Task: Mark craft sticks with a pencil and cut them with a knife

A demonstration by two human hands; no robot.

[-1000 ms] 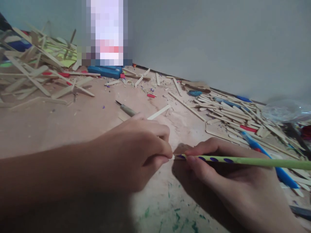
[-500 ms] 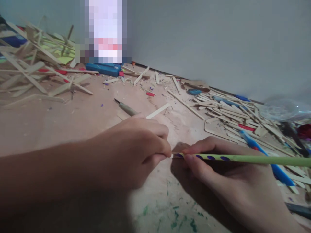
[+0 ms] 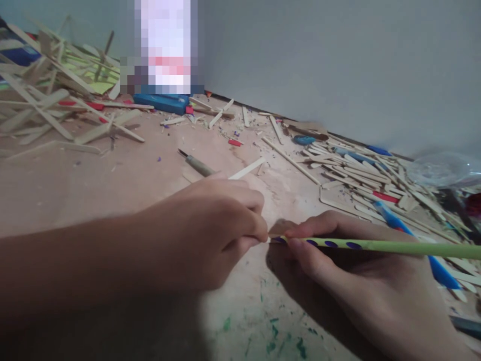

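A light green pencil (image 3: 406, 247) with dark purple oval spots lies nearly level across the right half of the view. My right hand (image 3: 349, 281) pinches it near its pointed end between thumb and fingers. My left hand (image 3: 221, 230) is closed in a pinch right at that pale tip, and its fingertips hide the very end. Whether they grip the point or some small piece there, I cannot make out. Behind my left knuckles are a craft knife (image 3: 199, 164) with a grey handle and a flat pale wooden stick (image 3: 247, 168), both partly covered by the hand.
Craft sticks (image 3: 353, 173) are heaped at the right, near a blue pen-like object (image 3: 439, 271). Another tangle of sticks (image 3: 37, 105) fills the far left. A blue box-shaped item (image 3: 163, 104) sits by the grey wall (image 3: 330, 65). Green paint marks (image 3: 274, 331) stain the wooden tabletop.
The view has shifted a little, so most things sit slightly farther right. Both hands keep the same pinch around the pencil and its tip.
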